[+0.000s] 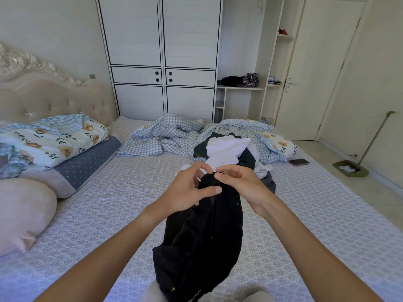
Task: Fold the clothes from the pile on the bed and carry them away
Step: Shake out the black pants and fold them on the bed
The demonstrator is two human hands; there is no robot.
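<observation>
A black garment [202, 240] hangs in front of me above the bed [104, 210], its lower end bunched near my lap. My left hand [187, 188] pinches its top edge, thumb laid across the cloth. My right hand [242, 184] pinches the same top edge right beside it, fingertips almost meeting. Beyond my hands lies the clothes pile [229, 151]: a white piece on top of dark green and grey pieces. What kind of garment the black one is cannot be made out.
A checked quilt [165, 136] is rumpled behind the pile. Pillows and a floral quilt [52, 140] lie at the left by the headboard. A phone [298, 162] rests near the bed's right edge. A wardrobe [161, 57], open shelves, a door and a dustpan [351, 168] stand beyond.
</observation>
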